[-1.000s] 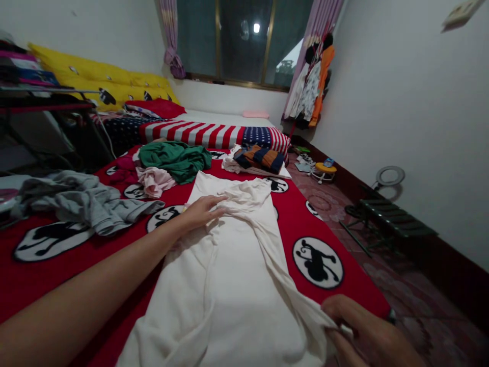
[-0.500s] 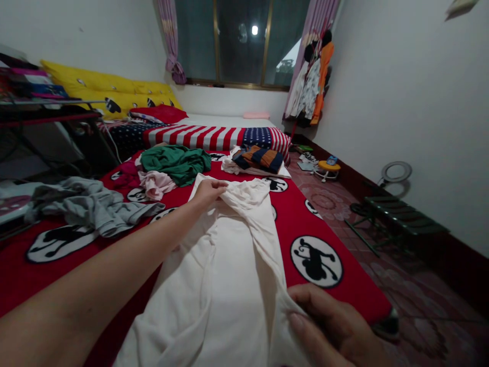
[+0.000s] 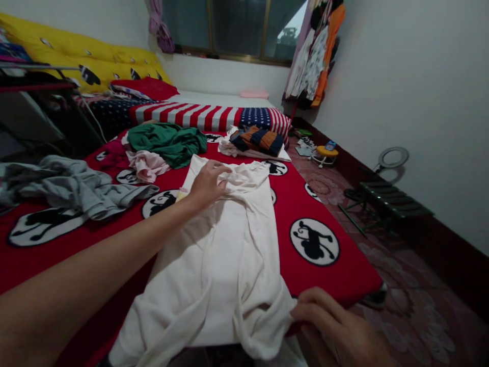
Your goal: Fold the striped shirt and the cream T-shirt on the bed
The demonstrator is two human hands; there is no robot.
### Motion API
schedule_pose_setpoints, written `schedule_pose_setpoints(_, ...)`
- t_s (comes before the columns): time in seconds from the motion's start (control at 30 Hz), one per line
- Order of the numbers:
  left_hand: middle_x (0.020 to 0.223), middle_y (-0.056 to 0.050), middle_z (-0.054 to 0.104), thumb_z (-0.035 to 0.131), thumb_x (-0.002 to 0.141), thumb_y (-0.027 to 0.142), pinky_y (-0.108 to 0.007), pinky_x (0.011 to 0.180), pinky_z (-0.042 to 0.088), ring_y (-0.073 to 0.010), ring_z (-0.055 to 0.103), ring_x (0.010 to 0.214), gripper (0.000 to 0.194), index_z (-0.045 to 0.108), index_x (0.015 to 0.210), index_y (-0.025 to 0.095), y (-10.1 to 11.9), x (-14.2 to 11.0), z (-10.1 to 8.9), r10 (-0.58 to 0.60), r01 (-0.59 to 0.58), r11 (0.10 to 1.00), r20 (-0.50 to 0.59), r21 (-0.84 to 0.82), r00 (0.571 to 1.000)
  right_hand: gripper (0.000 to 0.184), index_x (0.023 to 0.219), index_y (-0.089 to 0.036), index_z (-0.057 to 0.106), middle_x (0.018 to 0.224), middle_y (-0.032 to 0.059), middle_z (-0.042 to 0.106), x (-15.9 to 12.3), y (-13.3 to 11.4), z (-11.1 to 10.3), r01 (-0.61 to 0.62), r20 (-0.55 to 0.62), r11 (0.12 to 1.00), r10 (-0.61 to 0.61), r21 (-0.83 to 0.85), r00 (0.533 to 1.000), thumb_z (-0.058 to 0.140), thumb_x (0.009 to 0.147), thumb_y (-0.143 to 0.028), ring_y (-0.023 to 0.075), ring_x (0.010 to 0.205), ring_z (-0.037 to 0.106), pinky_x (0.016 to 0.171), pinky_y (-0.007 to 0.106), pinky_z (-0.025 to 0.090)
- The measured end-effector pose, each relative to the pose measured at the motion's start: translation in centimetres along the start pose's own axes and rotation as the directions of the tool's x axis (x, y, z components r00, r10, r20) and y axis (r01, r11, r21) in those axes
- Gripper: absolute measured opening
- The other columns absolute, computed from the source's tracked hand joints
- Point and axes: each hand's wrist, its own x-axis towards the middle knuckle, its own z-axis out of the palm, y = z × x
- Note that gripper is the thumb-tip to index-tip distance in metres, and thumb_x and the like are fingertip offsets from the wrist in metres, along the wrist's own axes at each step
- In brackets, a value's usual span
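1. Left hand point(image 3: 206, 186): curled on the cream-white garment point(image 3: 216, 265) near its far end, around 12 o'clock; firm grip or light touch, impossible to tell.
2. Right hand point(image 3: 332, 326): around 4 o'clock, against the rumpled near end of the cloth; pinch or mere contact, unclear.
3. Cloth: lying lengthwise on the red blanket point(image 3: 332, 280) with round black-and-white emblems, fairly flat mid-length, creased at the far end, bunched and overhanging the near edge.
4. Lying in loose heaps around 10 o'clock: a green garment point(image 3: 164, 144), a pink garment point(image 3: 147, 166) and a grey garment point(image 3: 64, 186), none of them flattened.
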Motion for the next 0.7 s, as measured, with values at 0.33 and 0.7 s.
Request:
schedule_pose_setpoints(0.33,0.123,-0.011,0.059,0.062,0.077,0.005,-0.038,0.105,0.039,-0.028,0.044,0.126,0.02,0.071,0.087,0.019,11.2,-3.4,3.2,0.71,-0.635,0.677,0.558,-0.372,0.429,0.039,0.123,-0.024,0.059,0.101,0.0084,0.064,-0.9,1.6,3.1,-0.016,-0.185,0.967,-0.033,-0.256,0.982,0.042,0.091,-0.012,0.0102,0.071,0.064,0.065,0.017,0.051)
schedule_pose_setpoints(0.7,0.102,-0.009,0.067,0.055,0.084,0.008,-0.03,0.088,0.046,-0.0189,0.062,0.098,0.016,0.067,0.082,0.019,8.3,-2.2,-2.1,0.516,-0.294,0.809,0.374,-0.51,0.771,0.017,0.074,-0.02,0.061,0.081,0.0065,0.068,-0.2,-0.3,0.5,0.195,-0.091,0.975,-0.185,0.106,0.978,0.047,0.082,-0.017,0.0149,0.069,0.061,0.061,0.023,0.048)
